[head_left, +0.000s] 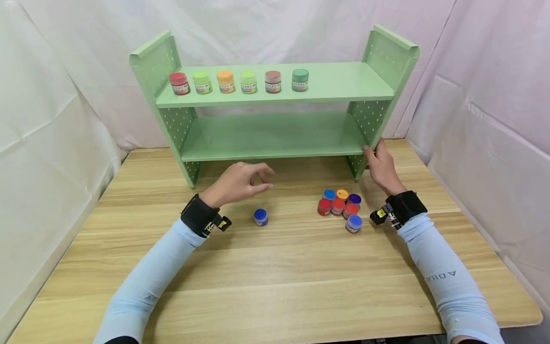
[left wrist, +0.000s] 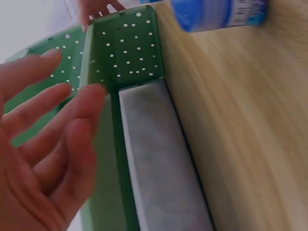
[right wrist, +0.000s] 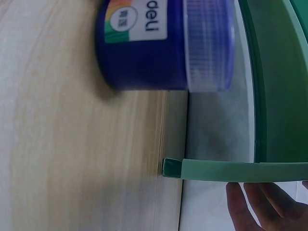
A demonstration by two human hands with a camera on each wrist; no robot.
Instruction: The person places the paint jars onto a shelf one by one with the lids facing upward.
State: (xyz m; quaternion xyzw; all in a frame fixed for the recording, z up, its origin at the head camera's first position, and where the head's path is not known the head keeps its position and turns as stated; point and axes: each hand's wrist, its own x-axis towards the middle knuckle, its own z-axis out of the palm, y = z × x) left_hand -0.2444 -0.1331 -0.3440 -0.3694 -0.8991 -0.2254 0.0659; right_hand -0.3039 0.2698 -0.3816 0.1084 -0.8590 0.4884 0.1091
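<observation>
My left hand [head_left: 244,181] hovers over the table in front of the green two-tier shelf [head_left: 275,155], its fingers loosely bent with nothing between them. Below it on the table stands a small blue paint jar [head_left: 260,217]. My right hand [head_left: 382,167] grips the shelf's right side panel near the lower board, with the thumb at its front edge. In the right wrist view, fingers [right wrist: 262,199] touch the panel's outer face. A dark blue paint jar [right wrist: 144,48] looms close to that camera. Several paint jars [head_left: 337,205] are grouped left of my right wrist.
A spaced row of paint jars in red, green and orange [head_left: 226,81] stands on the upper board, left of its right end. The lower board [head_left: 275,134] shows bare green. White cloth [head_left: 494,114] hangs around the wooden table [head_left: 283,286].
</observation>
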